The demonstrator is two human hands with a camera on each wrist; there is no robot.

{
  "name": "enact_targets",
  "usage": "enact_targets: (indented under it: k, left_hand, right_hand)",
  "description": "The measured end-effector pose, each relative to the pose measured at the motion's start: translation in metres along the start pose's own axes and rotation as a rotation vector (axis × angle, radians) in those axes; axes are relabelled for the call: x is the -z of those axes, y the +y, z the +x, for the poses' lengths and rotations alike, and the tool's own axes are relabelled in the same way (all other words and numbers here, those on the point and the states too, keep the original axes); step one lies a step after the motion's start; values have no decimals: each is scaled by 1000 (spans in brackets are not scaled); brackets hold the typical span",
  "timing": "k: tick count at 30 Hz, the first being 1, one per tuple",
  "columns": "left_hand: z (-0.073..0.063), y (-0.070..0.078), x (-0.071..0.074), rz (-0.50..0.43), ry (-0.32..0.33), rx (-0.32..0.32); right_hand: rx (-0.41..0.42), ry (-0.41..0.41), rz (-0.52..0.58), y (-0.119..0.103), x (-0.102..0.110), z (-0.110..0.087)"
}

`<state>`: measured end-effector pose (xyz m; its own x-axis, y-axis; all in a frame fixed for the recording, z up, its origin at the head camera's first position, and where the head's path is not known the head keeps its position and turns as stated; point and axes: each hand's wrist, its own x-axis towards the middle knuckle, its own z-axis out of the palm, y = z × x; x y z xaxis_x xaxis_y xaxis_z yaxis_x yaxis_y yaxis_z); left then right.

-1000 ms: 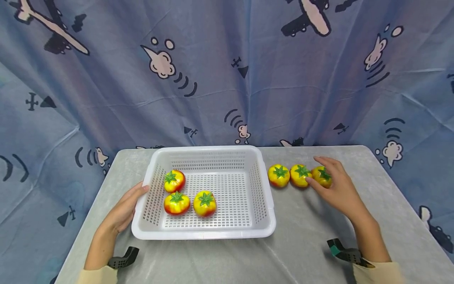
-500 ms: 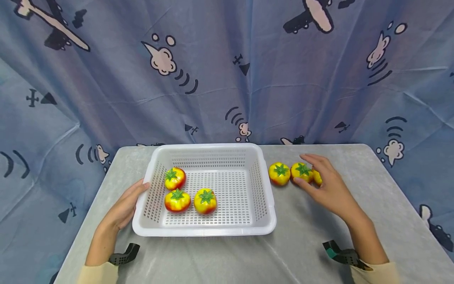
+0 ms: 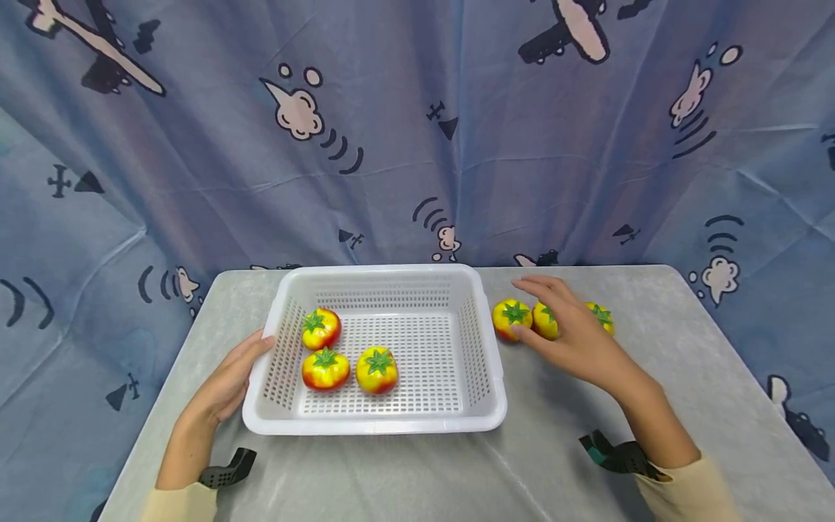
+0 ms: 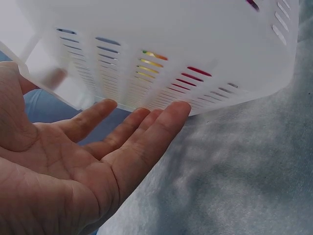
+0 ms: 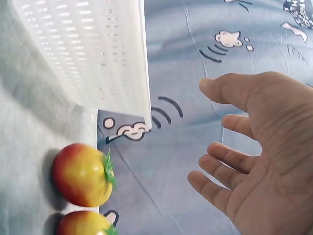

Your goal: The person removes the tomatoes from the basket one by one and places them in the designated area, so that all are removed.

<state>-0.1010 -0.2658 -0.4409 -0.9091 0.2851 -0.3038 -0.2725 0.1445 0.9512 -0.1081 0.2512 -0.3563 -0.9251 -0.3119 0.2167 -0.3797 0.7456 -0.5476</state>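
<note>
A white perforated plastic basket (image 3: 424, 420) stands on the table with three yellow-red tomatoes with green star-shaped tops inside, one of them the front tomato (image 3: 376, 370). My left hand (image 3: 225, 388) holds the basket's left side, thumb over the rim and fingers against the outer wall (image 4: 146, 88). To the right of the basket, three similar tomatoes lie in a row. My right hand (image 3: 567, 330) hovers over this row, fingers spread and nothing in them. It partly covers the middle tomato (image 3: 544, 322) and the right tomato (image 3: 601, 317); its thumb overlaps the left tomato (image 3: 511, 317) in the head view.
The grey table (image 3: 391, 478) has a blue printed curtain (image 3: 391, 145) hanging behind it. The basket's right wall (image 5: 98, 54) rises just beyond the row of tomatoes in the right wrist view. A black strap device (image 3: 620, 457) sits at my right wrist.
My right hand has moved left along the row, from the right tomato toward the left one, uncovering part of the right tomato. My left hand and the basket have stayed put.
</note>
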Motion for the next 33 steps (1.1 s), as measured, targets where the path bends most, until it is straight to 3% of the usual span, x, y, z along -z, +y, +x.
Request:
enact_targets:
  k: [18, 25, 33]
  left_hand:
    - [2, 4, 0, 12, -16, -21]
    - [2, 5, 0, 6, -14, -8]
    - [0, 1, 1, 3, -9, -19]
  right_hand:
    - [128, -122, -21, -28, -14, 25]
    - [123, -164, -56, -42, -16, 34]
    - [174, -247, -13, -52, -23, 49]
